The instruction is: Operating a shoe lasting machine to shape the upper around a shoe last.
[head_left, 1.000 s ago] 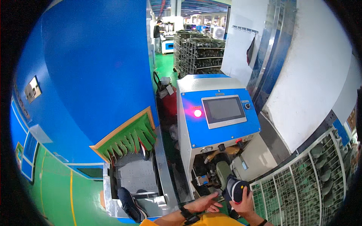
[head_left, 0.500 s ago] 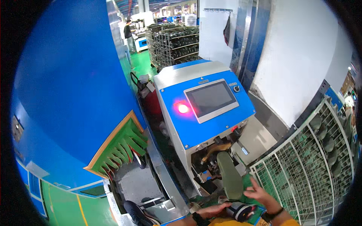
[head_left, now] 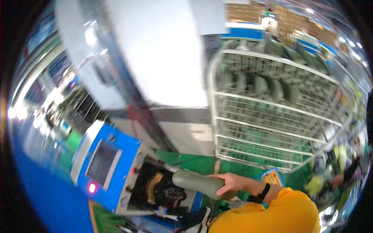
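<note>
My right hand (head_left: 232, 184) reaches across from the yellow sleeve, with a black band at the wrist. Its fingers and thumb close round one end of an olive-green shoe last (head_left: 200, 184), which lies almost level in front of the machine's dark opening. Whether the last still touches the machine I cannot tell. Below it, at the lower edge, a dark shoe (head_left: 198, 220) with a white edge is partly seen. My left hand does not show.
The blue and white machine (head_left: 126, 161) with a dark screen and a lit red lamp stands left. A white wire rack (head_left: 268, 99) holding several green lasts is at the right. A white wall panel (head_left: 163, 50) rises behind. A yellow card (head_left: 272, 178) lies near my wrist.
The view has swung right. My right hand, with its fingers spread before, now grips the shoe last. The last appears tipped sideways. My left hand, earlier at a dark shoe, has left the view.
</note>
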`<act>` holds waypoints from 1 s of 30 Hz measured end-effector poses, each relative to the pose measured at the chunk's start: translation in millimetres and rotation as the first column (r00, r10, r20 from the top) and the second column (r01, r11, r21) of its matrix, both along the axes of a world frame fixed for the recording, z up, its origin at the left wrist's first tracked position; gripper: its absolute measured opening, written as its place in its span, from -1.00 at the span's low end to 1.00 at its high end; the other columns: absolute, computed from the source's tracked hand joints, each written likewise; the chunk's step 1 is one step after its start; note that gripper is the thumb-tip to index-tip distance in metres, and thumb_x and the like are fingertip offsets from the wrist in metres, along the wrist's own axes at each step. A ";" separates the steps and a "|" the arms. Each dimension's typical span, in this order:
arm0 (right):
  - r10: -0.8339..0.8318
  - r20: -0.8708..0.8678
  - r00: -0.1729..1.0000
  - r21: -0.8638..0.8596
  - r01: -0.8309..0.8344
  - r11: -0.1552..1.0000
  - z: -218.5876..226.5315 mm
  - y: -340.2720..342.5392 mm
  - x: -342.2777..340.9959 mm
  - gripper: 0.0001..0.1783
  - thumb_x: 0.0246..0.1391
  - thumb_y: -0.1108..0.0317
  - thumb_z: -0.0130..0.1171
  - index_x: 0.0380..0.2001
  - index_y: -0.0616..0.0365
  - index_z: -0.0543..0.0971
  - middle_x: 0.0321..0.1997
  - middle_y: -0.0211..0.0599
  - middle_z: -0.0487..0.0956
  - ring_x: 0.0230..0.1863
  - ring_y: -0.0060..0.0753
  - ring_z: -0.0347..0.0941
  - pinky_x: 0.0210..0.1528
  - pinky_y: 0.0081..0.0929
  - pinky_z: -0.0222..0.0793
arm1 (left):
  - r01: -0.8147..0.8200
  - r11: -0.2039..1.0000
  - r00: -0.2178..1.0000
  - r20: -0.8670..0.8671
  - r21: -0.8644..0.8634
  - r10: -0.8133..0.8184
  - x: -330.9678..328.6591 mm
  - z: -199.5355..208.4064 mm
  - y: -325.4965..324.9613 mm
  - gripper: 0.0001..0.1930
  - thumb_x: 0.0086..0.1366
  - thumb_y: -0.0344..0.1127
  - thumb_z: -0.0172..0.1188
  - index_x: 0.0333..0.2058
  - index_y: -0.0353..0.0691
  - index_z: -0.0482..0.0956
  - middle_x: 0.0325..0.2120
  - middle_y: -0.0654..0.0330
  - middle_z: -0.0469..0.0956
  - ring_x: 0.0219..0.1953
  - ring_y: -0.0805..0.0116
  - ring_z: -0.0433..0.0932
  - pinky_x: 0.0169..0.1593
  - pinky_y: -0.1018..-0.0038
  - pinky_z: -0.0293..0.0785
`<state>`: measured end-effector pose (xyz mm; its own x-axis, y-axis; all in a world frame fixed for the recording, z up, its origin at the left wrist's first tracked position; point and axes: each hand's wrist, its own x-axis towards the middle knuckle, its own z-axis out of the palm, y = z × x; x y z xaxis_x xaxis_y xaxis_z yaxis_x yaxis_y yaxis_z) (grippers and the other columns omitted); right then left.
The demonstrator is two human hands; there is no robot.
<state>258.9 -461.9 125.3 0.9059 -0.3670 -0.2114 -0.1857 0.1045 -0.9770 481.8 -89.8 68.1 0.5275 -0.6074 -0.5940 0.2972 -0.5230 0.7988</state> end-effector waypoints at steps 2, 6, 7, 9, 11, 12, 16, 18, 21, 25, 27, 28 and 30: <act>-0.157 -0.063 0.986 -0.223 0.140 0.965 40.0 -29.6 -55.8 -0.05 -0.07 0.24 0.49 0.41 0.02 0.31 0.13 -0.26 0.59 0.10 -0.50 0.45 0.19 -0.45 0.36 | 0.075 0.995 0.997 0.027 -0.060 -0.074 -17.2 21.8 -26.1 -0.44 0.30 0.00 0.23 0.08 -0.37 0.55 -0.02 0.02 0.60 0.00 0.19 0.49 0.14 0.30 0.38; -0.621 0.053 0.782 -0.524 0.551 0.649 100.6 -64.3 -175.0 -0.01 -0.11 0.19 0.50 0.41 0.05 0.30 0.13 -0.12 0.61 0.06 -0.38 0.53 0.14 -0.39 0.42 | 0.304 0.916 0.946 0.034 0.262 -0.324 -25.9 34.0 -101.6 -0.31 0.30 0.06 0.25 0.22 -0.37 0.44 0.06 -0.02 0.56 0.02 0.11 0.50 0.16 0.22 0.36; -0.722 0.083 0.687 -0.494 0.658 0.569 112.7 -67.9 -201.6 -0.02 -0.10 0.21 0.48 0.41 0.04 0.29 0.16 -0.07 0.60 0.10 -0.32 0.54 0.18 -0.37 0.40 | 0.340 0.906 0.933 0.029 0.253 -0.358 -43.2 50.9 -125.6 -0.31 0.30 0.06 0.25 0.22 -0.37 0.44 0.06 -0.02 0.56 0.02 0.11 0.50 0.16 0.22 0.36; -0.851 0.203 0.484 -0.615 0.740 0.274 142.3 -74.2 -244.2 -0.03 -0.12 0.26 0.47 0.40 0.12 0.29 0.21 -0.01 0.56 0.21 -0.28 0.49 0.24 -0.37 0.36 | 0.257 0.927 0.920 0.227 0.272 -0.321 -88.1 107.9 -165.5 -0.29 0.31 0.08 0.24 0.25 -0.35 0.40 0.00 0.00 0.58 -0.07 0.15 0.51 0.08 0.23 0.40; -0.864 0.359 0.353 -0.666 0.746 0.028 155.1 -93.7 -296.6 -0.05 -0.11 0.26 0.43 0.38 0.23 0.29 0.23 0.05 0.53 0.24 -0.18 0.48 0.25 -0.36 0.35 | 0.347 0.936 0.896 0.276 0.056 -0.348 -73.0 63.8 -176.2 -0.31 0.30 0.01 0.29 0.26 -0.31 0.38 -0.04 0.07 0.58 -0.12 0.18 0.48 0.06 0.24 0.41; -0.866 0.364 0.343 -0.662 0.749 0.019 161.6 -106.3 -316.2 -0.05 -0.11 0.26 0.43 0.38 0.23 0.29 0.23 0.05 0.53 0.24 -0.18 0.48 0.25 -0.36 0.35 | 0.306 0.947 0.944 0.098 0.098 -0.315 -73.8 63.3 -186.2 -0.33 0.28 -0.05 0.32 0.25 -0.32 0.39 -0.04 0.09 0.57 -0.10 0.19 0.46 0.08 0.26 0.40; -0.941 0.293 0.170 -0.779 0.613 -0.132 174.0 -180.4 -403.2 -0.15 -0.11 0.21 0.35 0.28 0.30 0.39 0.08 0.12 0.60 0.10 -0.06 0.55 0.20 -0.34 0.39 | 0.217 0.976 0.976 0.011 0.034 -0.217 -117.5 103.1 -235.9 -0.37 0.20 -0.17 0.43 0.15 -0.41 0.45 -0.04 0.12 0.55 -0.05 0.22 0.41 0.14 0.30 0.35; -0.970 0.061 0.237 -0.704 0.699 0.127 191.2 -223.2 -434.7 -0.30 -0.13 0.22 0.35 0.12 0.33 0.52 -0.14 0.03 0.66 -0.20 -0.13 0.61 -0.07 -0.29 0.54 | 0.289 0.953 0.952 0.073 0.095 -0.296 -123.0 100.8 -249.0 -0.38 0.20 -0.18 0.43 0.13 -0.42 0.47 -0.01 0.10 0.55 -0.02 0.21 0.43 0.15 0.30 0.35; -0.915 -0.309 0.261 -0.720 0.565 0.404 183.3 -281.3 -458.5 -0.40 -0.14 0.19 0.36 -0.02 0.32 0.59 -0.33 -0.11 0.66 -0.44 -0.27 0.56 -0.41 -0.29 0.55 | 0.212 0.974 0.970 0.105 0.076 -0.219 -127.7 84.3 -255.0 -0.36 0.21 -0.17 0.42 0.16 -0.43 0.46 0.04 0.07 0.54 0.04 0.19 0.43 0.18 0.30 0.33; -0.897 -0.265 0.354 -0.683 0.588 0.433 170.4 -312.7 -458.3 -0.35 -0.16 0.14 0.38 0.04 0.24 0.60 -0.35 -0.17 0.65 -0.50 -0.35 0.55 -0.58 -0.40 0.47 | 0.215 0.943 0.974 0.015 0.254 -0.226 -145.2 117.7 -268.5 -0.30 0.21 -0.12 0.42 0.21 -0.40 0.42 0.11 -0.04 0.50 0.12 0.13 0.41 0.22 0.29 0.31; -0.904 -0.231 0.360 -0.718 0.564 0.408 181.7 -307.2 -456.3 -0.31 -0.18 0.12 0.38 0.08 0.18 0.61 -0.36 -0.22 0.66 -0.49 -0.37 0.55 -0.55 -0.41 0.49 | 0.164 0.970 0.982 0.064 0.178 -0.178 -143.9 107.7 -258.6 -0.30 0.22 -0.09 0.41 0.21 -0.40 0.42 0.12 -0.07 0.49 0.12 0.10 0.41 0.22 0.28 0.31; -0.901 -0.224 0.371 -0.722 0.558 0.409 187.4 -297.3 -451.5 -0.28 -0.18 0.10 0.37 0.13 0.12 0.60 -0.39 -0.28 0.66 -0.52 -0.45 0.50 -0.54 -0.46 0.39 | 0.133 0.986 0.983 0.112 0.096 -0.143 -140.7 94.7 -250.6 -0.30 0.22 -0.07 0.41 0.21 -0.41 0.43 0.12 -0.09 0.48 0.12 0.07 0.41 0.22 0.28 0.32; -0.893 -0.224 0.390 -0.766 0.497 0.409 183.8 -290.0 -466.0 -0.26 -0.18 0.10 0.37 0.16 0.12 0.59 -0.38 -0.26 0.67 -0.53 -0.44 0.49 -0.53 -0.45 0.39 | 0.399 0.898 0.844 0.308 0.184 -0.439 -124.0 70.4 -233.5 -0.32 0.22 -0.05 0.39 0.18 -0.38 0.45 0.04 -0.10 0.53 0.07 -0.01 0.44 0.17 0.22 0.36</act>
